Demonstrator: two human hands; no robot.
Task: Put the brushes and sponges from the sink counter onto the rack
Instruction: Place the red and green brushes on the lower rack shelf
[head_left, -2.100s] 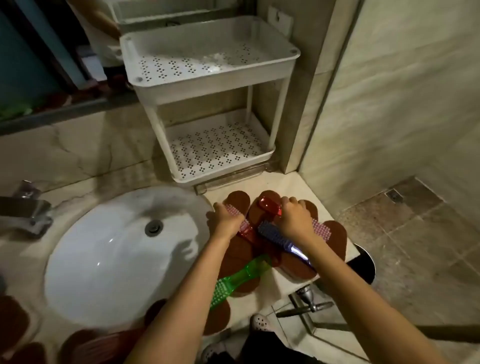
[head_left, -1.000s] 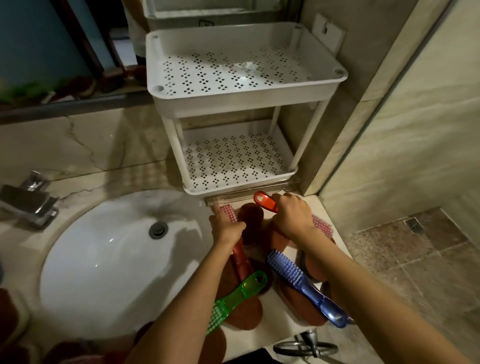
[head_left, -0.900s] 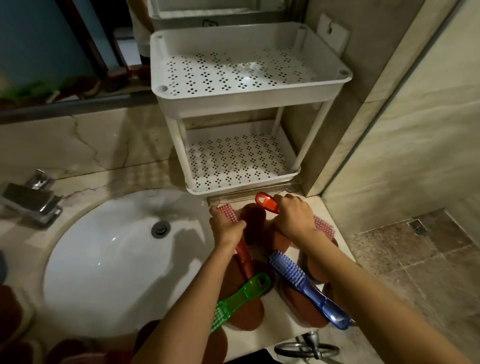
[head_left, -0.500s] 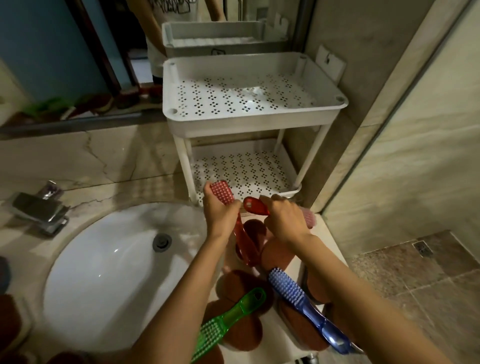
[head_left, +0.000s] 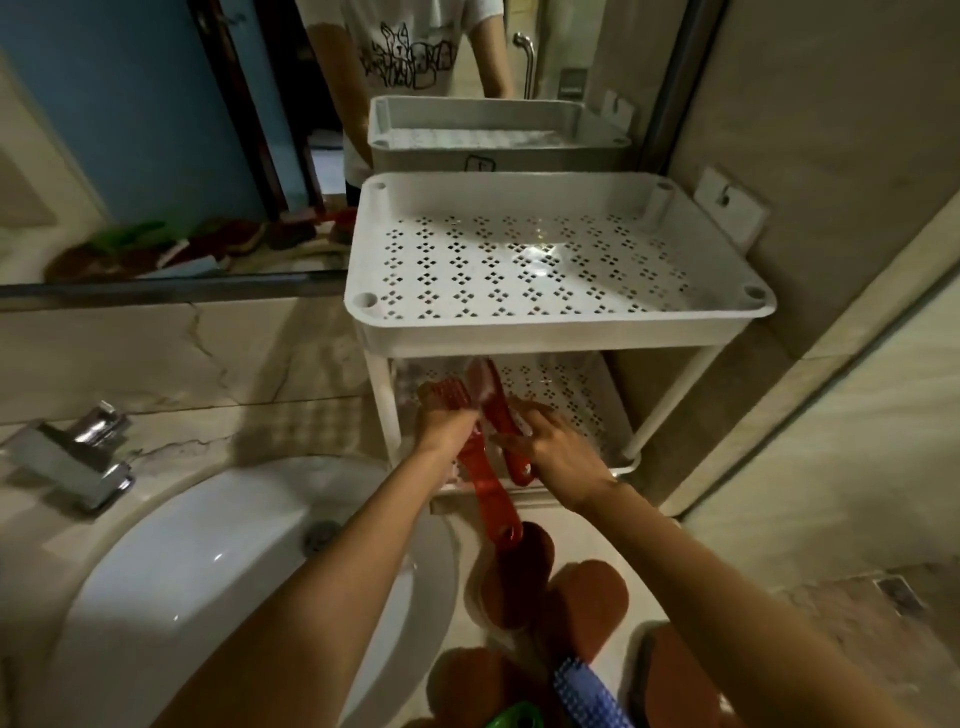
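While left hand (head_left: 447, 423) and right hand (head_left: 558, 454) are each gripping a red brush (head_left: 489, 486) at lower tier (head_left: 571, 395) of rack (head_left: 545, 332), I'm reading placement; next: lower, release.

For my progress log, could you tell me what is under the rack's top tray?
Left hand and right hand each hold a red plastic brush reaching into the white perforated lower tray, whose back is hidden.
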